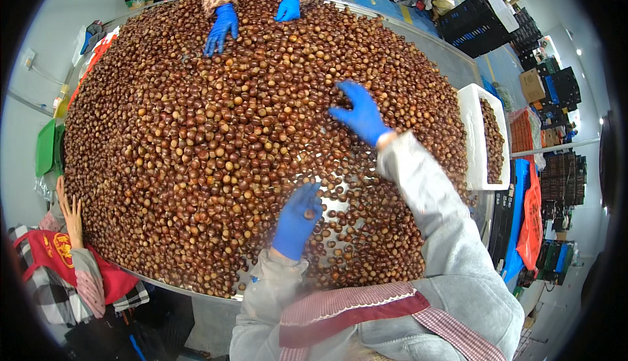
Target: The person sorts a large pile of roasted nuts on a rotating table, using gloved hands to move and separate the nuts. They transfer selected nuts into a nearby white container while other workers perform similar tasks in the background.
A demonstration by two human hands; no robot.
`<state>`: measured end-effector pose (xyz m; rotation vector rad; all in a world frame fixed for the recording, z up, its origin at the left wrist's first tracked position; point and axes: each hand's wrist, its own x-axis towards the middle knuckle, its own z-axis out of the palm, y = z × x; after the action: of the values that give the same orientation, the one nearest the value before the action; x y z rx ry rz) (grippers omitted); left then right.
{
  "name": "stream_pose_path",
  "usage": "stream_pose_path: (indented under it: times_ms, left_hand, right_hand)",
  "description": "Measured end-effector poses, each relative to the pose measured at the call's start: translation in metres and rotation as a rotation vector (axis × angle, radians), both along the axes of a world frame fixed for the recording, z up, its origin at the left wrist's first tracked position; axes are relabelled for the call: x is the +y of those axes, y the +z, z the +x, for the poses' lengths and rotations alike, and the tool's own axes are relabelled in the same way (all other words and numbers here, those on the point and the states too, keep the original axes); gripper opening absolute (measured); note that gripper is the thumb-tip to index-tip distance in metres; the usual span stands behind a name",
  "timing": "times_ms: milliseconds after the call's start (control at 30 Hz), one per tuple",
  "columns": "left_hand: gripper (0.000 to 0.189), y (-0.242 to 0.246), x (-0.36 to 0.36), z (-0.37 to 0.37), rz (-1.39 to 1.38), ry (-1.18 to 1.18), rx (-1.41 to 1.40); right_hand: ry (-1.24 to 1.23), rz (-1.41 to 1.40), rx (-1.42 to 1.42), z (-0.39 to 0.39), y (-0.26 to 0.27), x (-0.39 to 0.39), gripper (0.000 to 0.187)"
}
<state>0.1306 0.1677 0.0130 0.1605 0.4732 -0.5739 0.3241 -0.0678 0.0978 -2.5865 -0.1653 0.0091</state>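
Note:
A wide heap of brown chestnuts (216, 150) covers the table in front of me. My left hand (297, 223), in a blue glove, is low over the near part of the heap. One chestnut (309, 214) shows against its palm, framed by the glove and curled fingers. Farther forward and to the right, my right hand (362, 115), also blue-gloved, is over the nuts with thumb and fingers apart, and I see nothing held in it. Between my hands the layer thins, and the pale metal tabletop (336, 205) shows through.
Across the table, a co-worker's two blue-gloved hands (222, 30) touch the heap. Another person's bare hand (73, 219) rests at the left edge. A white foam box (473, 135) holding chestnuts stands at the right edge. Beyond it are stacked crates (562, 179) and a red bag (531, 223).

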Motion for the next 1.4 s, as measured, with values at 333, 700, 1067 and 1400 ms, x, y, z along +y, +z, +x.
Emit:
stream_pose_path:
  times_ms: [333, 700, 1067, 1400]
  left_hand:
    - [0.051, 0.001, 0.031, -0.02, 0.088, 0.016, 0.045]
    - [0.029, 0.03, 0.046, -0.027, 0.894, -0.095, -0.322]
    - [0.036, 0.015, 0.023, -0.079, 2.05, -0.559, -1.141]
    - [0.029, 0.035, 0.054, -0.09, 1.25, -0.209, -0.405]
  right_hand:
    - [-0.224, -0.222, 0.137, 0.095, -0.059, 0.004, 0.07]
    - [-0.12, -0.385, -0.196, 0.089, -0.123, -0.033, 0.07]
    - [-0.108, -0.263, -0.164, 0.004, -0.101, -0.009, 0.049]
    - [0.194, -0.181, -0.119, -0.197, -0.064, -0.038, 0.038]
